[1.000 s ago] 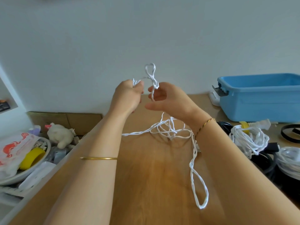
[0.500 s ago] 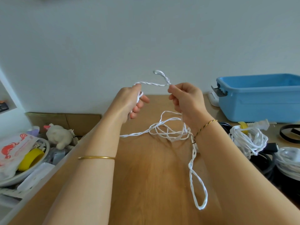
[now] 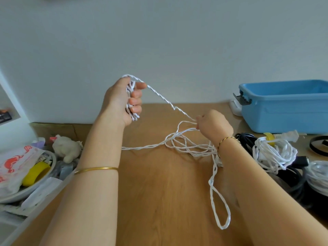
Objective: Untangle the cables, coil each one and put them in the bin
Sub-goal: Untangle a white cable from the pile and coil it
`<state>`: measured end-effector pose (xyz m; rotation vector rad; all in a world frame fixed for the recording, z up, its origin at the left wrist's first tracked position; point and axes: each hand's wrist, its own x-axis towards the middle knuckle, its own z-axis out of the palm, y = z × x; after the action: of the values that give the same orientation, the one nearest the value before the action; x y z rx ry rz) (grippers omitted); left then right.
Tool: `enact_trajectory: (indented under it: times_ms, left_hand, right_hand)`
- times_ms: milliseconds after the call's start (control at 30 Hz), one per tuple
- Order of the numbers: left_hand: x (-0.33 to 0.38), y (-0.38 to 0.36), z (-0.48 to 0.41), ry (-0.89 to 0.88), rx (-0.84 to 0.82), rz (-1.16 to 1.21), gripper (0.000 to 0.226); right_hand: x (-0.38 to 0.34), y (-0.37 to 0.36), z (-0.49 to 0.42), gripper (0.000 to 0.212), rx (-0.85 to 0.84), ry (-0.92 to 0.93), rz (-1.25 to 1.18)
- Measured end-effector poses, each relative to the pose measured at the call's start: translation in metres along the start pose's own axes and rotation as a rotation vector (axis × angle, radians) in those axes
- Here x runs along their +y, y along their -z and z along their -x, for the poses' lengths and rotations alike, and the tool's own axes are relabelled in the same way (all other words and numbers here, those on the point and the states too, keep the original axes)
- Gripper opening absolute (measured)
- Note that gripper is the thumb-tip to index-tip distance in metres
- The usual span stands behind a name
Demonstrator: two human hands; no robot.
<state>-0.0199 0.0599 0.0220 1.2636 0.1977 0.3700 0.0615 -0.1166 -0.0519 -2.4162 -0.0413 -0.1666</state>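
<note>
The left hand (image 3: 122, 102) clutches wound loops of the cable (image 3: 165, 99). The right hand (image 3: 213, 126) pinches the strand lower down, and the rest lies tangled on the table (image 3: 159, 201). The cable looks light, limp and kink-prone, so it is best held at the coil. The hands, close together half a second ago, have spread apart.

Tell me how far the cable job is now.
Done: a few turns of the white cable wound in the left hand. In hand: the right hand pinches the strand running to that coil. Left: its loose loops on the table, the heap of white and black cables, and the blue bin, where no cable shows.
</note>
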Motion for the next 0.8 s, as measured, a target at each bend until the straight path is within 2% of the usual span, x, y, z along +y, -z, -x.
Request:
enact_trajectory:
  times_ms: [100, 133, 167, 233, 267, 333, 367, 433, 500, 567, 667, 733, 800]
  left_hand:
    - [-0.008, -0.01, 0.0, 0.02, -0.029, -0.132, 0.045]
    - [-0.011, -0.014, 0.0, 0.025, -0.036, -0.172, 0.045]
    - [-0.013, -0.017, 0.001, 0.026, -0.04, -0.205, 0.044]
    - [-0.017, -0.021, 0.002, 0.026, -0.04, -0.254, 0.039]
    - [-0.018, -0.023, 0.003, 0.021, -0.034, -0.278, 0.037]
    - [-0.02, -0.024, 0.003, 0.006, -0.015, -0.31, 0.035]
    - [-0.02, -0.025, 0.004, 0.0, -0.005, -0.31, 0.035]
    - [-0.021, -0.025, 0.004, -0.008, 0.009, -0.307, 0.036]
    - [-0.021, -0.025, 0.003, -0.009, 0.008, -0.324, 0.037]
    - [-0.022, -0.022, 0.002, 0.014, -0.031, -0.357, 0.039]
    - [-0.023, -0.018, 0.004, 0.134, -0.206, -0.448, 0.039]
    - [-0.023, -0.017, 0.006, 0.214, -0.345, -0.482, 0.033]
    - [-0.022, -0.016, 0.008, 0.258, -0.482, -0.459, 0.028]
  right_hand:
    - [-0.003, 0.001, 0.005, 0.013, 0.04, 0.074, 0.175]
    - [-0.006, 0.003, 0.008, 0.014, 0.072, 0.133, 0.237]
    - [-0.01, 0.004, 0.01, 0.023, 0.116, 0.212, 0.264]
    - [-0.02, 0.006, 0.014, 0.037, 0.218, 0.369, 0.072]
    - [-0.027, 0.008, 0.017, 0.036, 0.226, 0.412, -0.163]
    - [-0.039, 0.012, 0.025, 0.024, 0.089, 0.434, -0.652]
    - [-0.043, 0.014, 0.028, 0.02, -0.005, 0.436, -0.752]
    - [-0.045, 0.015, 0.032, 0.027, -0.156, 0.475, -0.677]
    - [-0.043, 0.012, 0.031, 0.018, -0.216, 0.518, -0.625]
    - [-0.041, 0.012, 0.027, 0.009, -0.153, 0.52, -0.729]
    - [-0.036, 0.018, 0.017, 0.017, 0.084, 0.409, -0.864]
    - [-0.03, 0.021, 0.01, 0.02, 0.213, 0.333, -0.872]
    - [-0.023, 0.019, 0.006, 0.021, 0.243, 0.29, -0.842]
